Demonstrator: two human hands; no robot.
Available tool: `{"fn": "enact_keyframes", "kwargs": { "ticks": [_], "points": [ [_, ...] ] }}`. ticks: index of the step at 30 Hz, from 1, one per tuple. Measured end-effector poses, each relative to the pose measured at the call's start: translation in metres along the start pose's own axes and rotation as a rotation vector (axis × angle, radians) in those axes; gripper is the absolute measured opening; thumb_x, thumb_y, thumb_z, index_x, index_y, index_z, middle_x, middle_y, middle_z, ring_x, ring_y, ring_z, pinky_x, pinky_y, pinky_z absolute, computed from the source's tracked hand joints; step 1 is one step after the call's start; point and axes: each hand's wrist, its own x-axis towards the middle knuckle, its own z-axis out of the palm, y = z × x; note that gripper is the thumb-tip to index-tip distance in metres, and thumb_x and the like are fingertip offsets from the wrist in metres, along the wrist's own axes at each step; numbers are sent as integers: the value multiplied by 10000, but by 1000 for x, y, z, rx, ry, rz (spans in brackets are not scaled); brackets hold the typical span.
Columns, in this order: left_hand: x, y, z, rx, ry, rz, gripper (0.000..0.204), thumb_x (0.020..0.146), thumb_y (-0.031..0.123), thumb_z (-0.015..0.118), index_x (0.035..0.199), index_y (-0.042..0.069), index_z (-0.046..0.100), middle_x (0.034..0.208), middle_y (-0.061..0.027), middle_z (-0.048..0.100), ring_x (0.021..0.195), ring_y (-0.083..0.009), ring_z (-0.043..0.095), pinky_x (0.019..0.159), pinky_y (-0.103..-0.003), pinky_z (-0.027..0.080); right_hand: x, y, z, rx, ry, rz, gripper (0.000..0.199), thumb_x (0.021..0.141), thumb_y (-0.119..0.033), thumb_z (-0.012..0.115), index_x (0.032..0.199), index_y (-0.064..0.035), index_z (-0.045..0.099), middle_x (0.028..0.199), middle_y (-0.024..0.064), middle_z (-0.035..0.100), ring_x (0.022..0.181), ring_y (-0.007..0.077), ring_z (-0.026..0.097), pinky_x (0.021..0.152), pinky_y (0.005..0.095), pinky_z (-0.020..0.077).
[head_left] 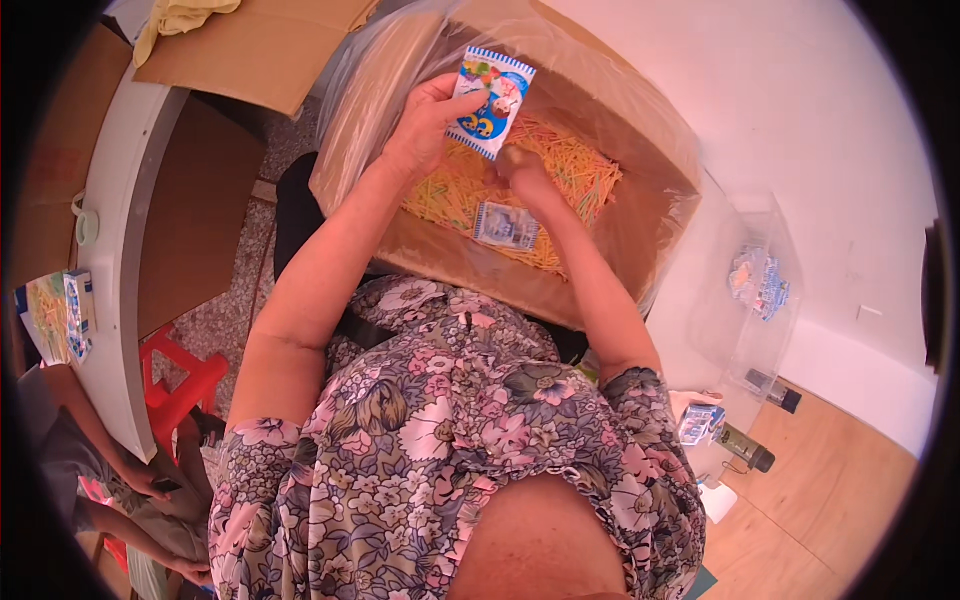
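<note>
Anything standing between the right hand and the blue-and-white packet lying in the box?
Nothing visible. That packet lies uncovered on the thin sticks, just to the body side of the right hand. The left hand holds another packet on the far side, out of that gap.

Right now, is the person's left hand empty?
No, the left hand holds a small blue-and-white packet by its left edge.

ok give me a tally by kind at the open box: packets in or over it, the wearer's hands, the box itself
Held packet and lying packet: 2
Left hand and right hand: 2
Cardboard box: 1
Total: 5
</note>
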Motion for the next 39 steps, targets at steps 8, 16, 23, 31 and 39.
{"fn": "enact_keyframes", "kwargs": {
  "ticks": [8,16,23,31,39],
  "points": [
    [-1,-5,3,17,-29,-52,182,836,117,622,989,19,623,885,-49,671,744,-89,632,669,-233,513,62,2,-43,839,205,-72,110,907,-114,468,954,-18,491,782,123,582,671,247,598,560,393,508],
    [-4,-10,4,231,-199,-293,230,818,143,648,1008,16,633,884,-31,660,761,-81,614,704,-236,498,-8,-19,-50,828,228,-194,153,931,-218,481,910,-67,496,865,138,625,892,282,603,813,433,482],
    [-22,-19,23,277,-574,-489,246,814,154,655,1016,14,638,930,-18,660,842,-73,599,810,-230,457,-47,-42,-3,926,155,-250,270,928,-298,492,903,-38,560,1048,189,623,854,197,606,732,310,499],
    [-40,-25,49,434,-578,-475,165,812,122,660,942,20,665,885,1,649,798,-52,569,762,-235,459,-77,-50,9,581,141,-290,379,917,-302,526,1145,-1,545,840,35,577,730,77,529,640,231,430],
    [-49,-54,47,765,-620,16,134,832,81,624,921,-17,643,817,-35,645,755,-70,570,681,-239,473,-84,-42,-22,-243,403,-517,257,769,-252,685,768,-11,596,655,52,578,611,103,534,579,264,439]
  ]
}}
